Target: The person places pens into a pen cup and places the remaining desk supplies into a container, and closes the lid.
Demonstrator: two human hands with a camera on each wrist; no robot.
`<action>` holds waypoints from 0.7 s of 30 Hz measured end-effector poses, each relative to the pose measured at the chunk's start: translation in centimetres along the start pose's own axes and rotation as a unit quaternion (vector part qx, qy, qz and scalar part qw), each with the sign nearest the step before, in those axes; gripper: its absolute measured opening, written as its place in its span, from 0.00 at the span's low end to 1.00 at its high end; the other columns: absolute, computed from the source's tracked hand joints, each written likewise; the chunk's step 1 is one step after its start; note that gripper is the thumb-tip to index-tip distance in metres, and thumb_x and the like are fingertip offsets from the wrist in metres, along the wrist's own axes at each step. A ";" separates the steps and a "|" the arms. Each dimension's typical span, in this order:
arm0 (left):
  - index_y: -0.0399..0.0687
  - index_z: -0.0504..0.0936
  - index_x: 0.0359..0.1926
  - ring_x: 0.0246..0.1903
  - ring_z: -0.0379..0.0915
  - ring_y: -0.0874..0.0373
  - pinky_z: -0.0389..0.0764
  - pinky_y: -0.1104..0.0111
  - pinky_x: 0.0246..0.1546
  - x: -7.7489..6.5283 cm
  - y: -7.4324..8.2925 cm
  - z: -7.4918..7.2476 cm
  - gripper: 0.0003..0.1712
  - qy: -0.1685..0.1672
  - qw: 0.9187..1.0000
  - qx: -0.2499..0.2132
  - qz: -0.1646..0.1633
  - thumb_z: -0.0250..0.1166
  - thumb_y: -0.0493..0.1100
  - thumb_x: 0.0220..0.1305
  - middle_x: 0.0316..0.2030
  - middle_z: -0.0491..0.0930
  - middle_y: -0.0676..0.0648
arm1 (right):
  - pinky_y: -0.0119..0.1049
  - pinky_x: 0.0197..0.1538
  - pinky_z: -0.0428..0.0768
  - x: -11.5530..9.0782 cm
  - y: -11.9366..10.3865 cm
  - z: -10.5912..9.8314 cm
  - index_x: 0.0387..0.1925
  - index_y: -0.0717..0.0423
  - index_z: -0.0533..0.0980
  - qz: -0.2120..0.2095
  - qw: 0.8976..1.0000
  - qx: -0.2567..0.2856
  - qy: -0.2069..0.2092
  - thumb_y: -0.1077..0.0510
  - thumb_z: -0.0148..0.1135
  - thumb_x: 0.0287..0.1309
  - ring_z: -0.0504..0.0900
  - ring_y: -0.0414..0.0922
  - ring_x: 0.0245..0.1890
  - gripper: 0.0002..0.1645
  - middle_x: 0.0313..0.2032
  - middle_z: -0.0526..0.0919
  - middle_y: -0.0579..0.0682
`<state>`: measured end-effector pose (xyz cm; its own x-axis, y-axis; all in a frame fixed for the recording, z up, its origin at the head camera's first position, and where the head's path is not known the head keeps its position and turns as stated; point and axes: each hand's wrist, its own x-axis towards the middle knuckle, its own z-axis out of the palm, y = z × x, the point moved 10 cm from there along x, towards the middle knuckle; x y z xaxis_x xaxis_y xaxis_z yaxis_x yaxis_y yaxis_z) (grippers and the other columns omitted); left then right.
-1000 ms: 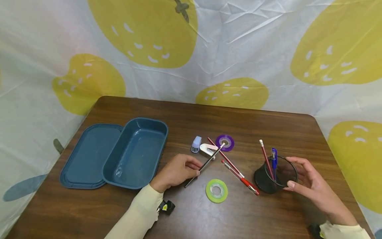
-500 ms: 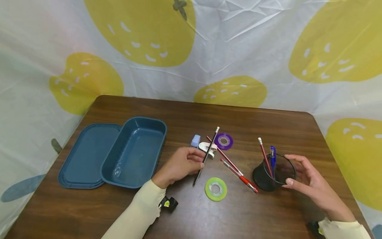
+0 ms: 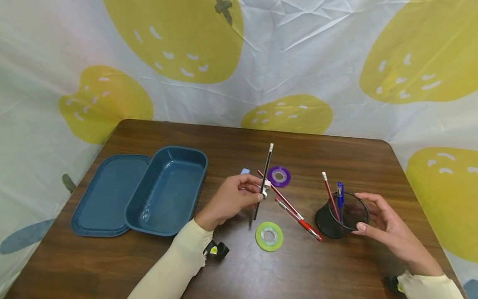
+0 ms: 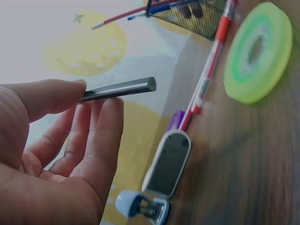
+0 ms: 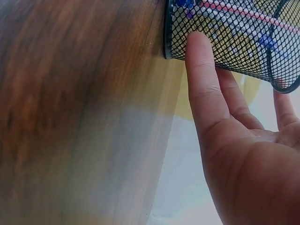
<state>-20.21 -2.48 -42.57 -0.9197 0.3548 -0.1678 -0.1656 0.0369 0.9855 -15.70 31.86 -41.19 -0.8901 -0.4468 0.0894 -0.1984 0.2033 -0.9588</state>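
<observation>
In the head view my left hand [image 3: 231,198] pinches a black pencil [image 3: 266,168] between thumb and fingers, its white eraser end up. The left wrist view shows the pencil's blunt dark end [image 4: 136,86] sticking out past the fingertips. On the right, my right hand [image 3: 392,238] grips the black mesh pen cup [image 3: 324,222], thumb and forefinger at its rim. The cup leans, and a red pencil [image 3: 329,191] and a blue pen [image 3: 340,195] stand in it. Seen from the right wrist, fingers [image 5: 204,79] lie along the mesh wall.
Between the hands lie a red pencil [image 3: 282,197], a red pen [image 3: 310,229], a green tape roll [image 3: 259,241] and a purple tape roll [image 3: 287,178]. A white dark-based item [image 4: 168,161] and a light-blue gadget [image 4: 129,204] lie nearby. Left: a blue container [image 3: 201,187] overlapping its lid [image 3: 101,199].
My left hand has lifted the black pencil off its slanting position and turned it nearly upright, moving a little right and away from me. The right hand keeps its hold on the pen cup.
</observation>
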 end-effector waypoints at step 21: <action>0.33 0.81 0.54 0.35 0.83 0.61 0.91 0.59 0.41 1.6 4.0 3.3 0.14 -0.009 0.995 -0.090 0.049 0.69 0.33 0.71 0.41 0.85 0.47 | 0.46 0.42 0.91 0.3 0.2 0.4 0.78 0.64 0.54 -0.031 0.999 0.040 -0.011 0.85 0.50 0.65 0.86 0.43 0.57 0.44 0.65 0.77 0.52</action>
<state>-21.18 1.31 -38.86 -0.9285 0.3648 -0.0694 -0.1383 -0.1661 0.9764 -15.89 31.42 -41.40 -0.8674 -0.4764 0.1439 -0.2182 0.1041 -0.9703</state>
